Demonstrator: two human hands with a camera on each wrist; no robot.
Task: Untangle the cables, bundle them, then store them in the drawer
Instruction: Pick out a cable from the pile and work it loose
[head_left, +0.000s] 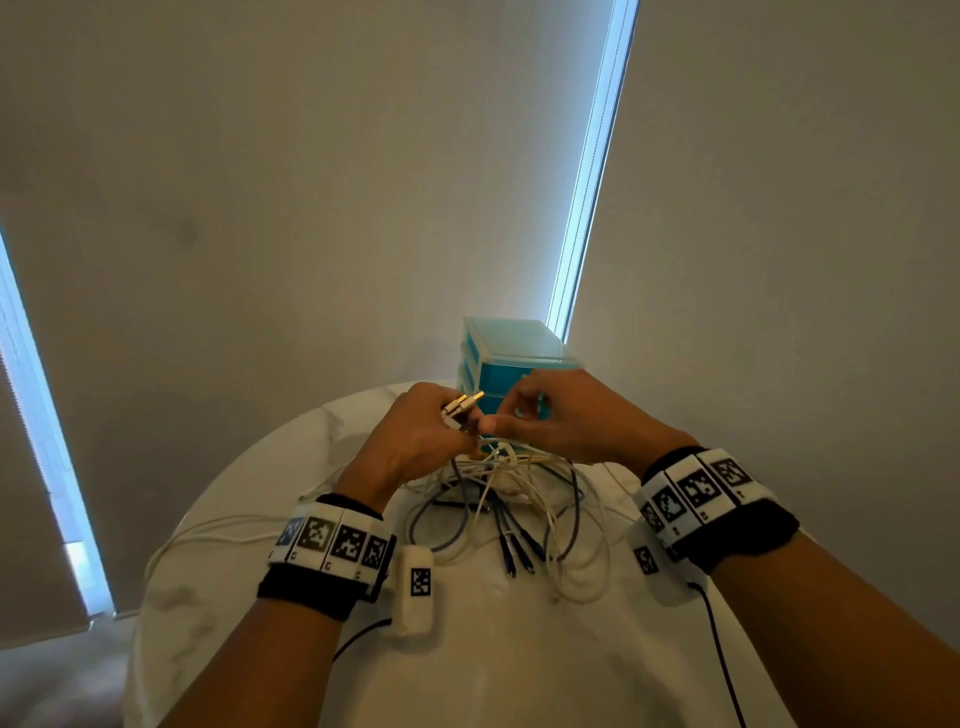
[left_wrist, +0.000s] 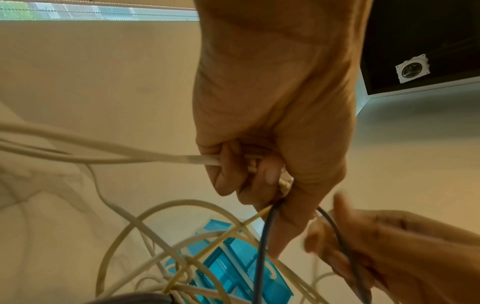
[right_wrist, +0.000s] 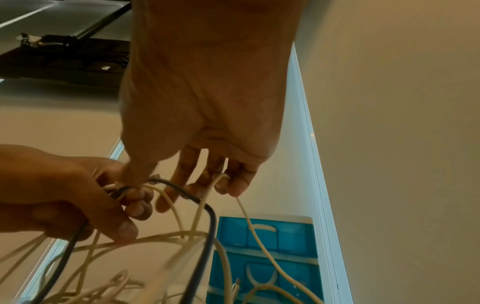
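A tangle of white and dark cables (head_left: 511, 499) lies on the round white table (head_left: 519, 649), its upper strands lifted into both hands. My left hand (head_left: 441, 421) grips a bunch of cable ends, with metal-tipped plugs (head_left: 463, 402) sticking out above the fist. In the left wrist view the left hand (left_wrist: 259, 181) closes round white cables (left_wrist: 166, 158) and a dark cable (left_wrist: 262, 242). My right hand (head_left: 506, 421) meets it, thumb and forefinger pinched. In the right wrist view the right hand (right_wrist: 207, 181) holds a thin white cable (right_wrist: 249, 222), beside a dark cable loop (right_wrist: 207, 207). The blue drawer unit (head_left: 511, 358) stands behind, drawers closed.
Dark plug ends (head_left: 517, 558) lie fanned out near the middle of the table. One white cable (head_left: 208, 535) runs off toward the left table edge. Blinds and a bright window strip (head_left: 592, 171) fill the background. Black sensor leads (head_left: 719, 639) hang from my wristbands.
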